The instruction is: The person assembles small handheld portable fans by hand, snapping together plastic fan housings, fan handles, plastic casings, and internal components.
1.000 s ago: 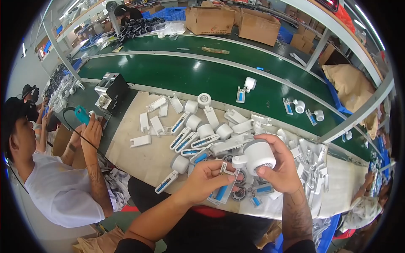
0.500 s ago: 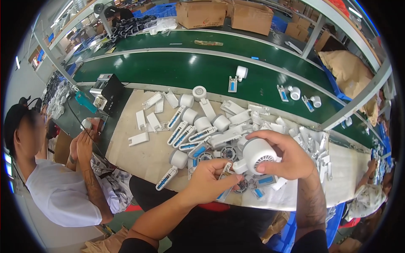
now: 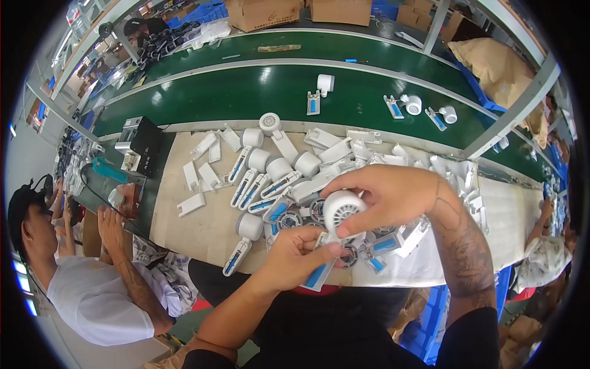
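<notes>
Tipped grille-up since the earlier frame: white fan head [image 3: 345, 212], smooth and rounded, above the cream mat [image 3: 169, 209], clasped in the curled right hand [image 3: 390, 194]. Pinched in the left hand [image 3: 294, 257], just below: white handle shell [image 3: 318, 276] with blue insert; hard to tell whether joined. Behind, on a cardboard box [image 3: 252, 17], dark lettering and a small orange logo.

Bright, even light covers the pale table [image 3: 175, 227], with soft, faint shadows. White glare spots streak the glossy green belt [image 3: 233, 92]; bright patches glow at the left rim. Fisheye distortion bends the long rail [image 3: 276, 62], and black vignetting swallows the corners.
</notes>
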The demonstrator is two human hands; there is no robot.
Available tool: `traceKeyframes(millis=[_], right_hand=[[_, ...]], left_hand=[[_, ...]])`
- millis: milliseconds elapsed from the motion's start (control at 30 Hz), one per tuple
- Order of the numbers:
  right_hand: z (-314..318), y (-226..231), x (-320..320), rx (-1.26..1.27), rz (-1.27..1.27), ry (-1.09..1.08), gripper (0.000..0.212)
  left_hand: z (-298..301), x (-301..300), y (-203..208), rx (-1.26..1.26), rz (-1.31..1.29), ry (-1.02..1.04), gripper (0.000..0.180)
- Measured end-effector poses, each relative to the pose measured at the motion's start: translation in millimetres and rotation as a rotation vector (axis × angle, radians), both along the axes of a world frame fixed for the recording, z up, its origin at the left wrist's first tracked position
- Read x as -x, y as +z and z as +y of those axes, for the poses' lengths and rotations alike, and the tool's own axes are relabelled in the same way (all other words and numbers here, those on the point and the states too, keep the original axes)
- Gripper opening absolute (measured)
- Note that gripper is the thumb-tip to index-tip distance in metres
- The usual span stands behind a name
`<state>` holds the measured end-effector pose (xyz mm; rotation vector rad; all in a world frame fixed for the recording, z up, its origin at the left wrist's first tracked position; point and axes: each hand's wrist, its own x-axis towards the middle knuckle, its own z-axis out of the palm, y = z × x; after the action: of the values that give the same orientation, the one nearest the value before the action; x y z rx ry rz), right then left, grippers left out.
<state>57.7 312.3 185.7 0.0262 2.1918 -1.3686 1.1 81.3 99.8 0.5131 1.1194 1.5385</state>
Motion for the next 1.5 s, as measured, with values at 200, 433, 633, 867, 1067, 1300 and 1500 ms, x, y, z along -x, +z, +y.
traceKeyframes(millis=[200, 433, 633, 867, 1067, 1300, 1500], right_hand=[[44, -59, -14, -0.114, 0.540, -0.653, 0.042], [43, -115, -93, -0.807, 0.387, -0.668, 0.049], [33, -109, -100, -0.720, 0.466, -0.861, 0.047], [51, -104, -86, -0.727, 0.661, -0.840, 0.023], [80, -134, -9, -0.778, 0.330, -0.649, 0.048], [70, -94, -15, -0.649, 0.649, -0.745, 0.022], [-12, -56, -68, -0.092, 0.736, -0.931, 0.029]], left_hand=[[-32, 13, -39, 0.058, 0.005, 0.259, 0.030], [-80, 28, -37, 0.153, 0.098, 0.422, 0.029], [-37, 26, -46, 0.103, -0.101, 0.484, 0.021], [-21, 18, -39, 0.000, -0.173, 0.518, 0.019], [-18, 13, -41, 0.020, -0.130, 0.562, 0.018], [-14, 8, -33, 0.048, -0.091, 0.611, 0.021], [-2, 12, -41, 0.019, -0.092, 0.508, 0.023]])
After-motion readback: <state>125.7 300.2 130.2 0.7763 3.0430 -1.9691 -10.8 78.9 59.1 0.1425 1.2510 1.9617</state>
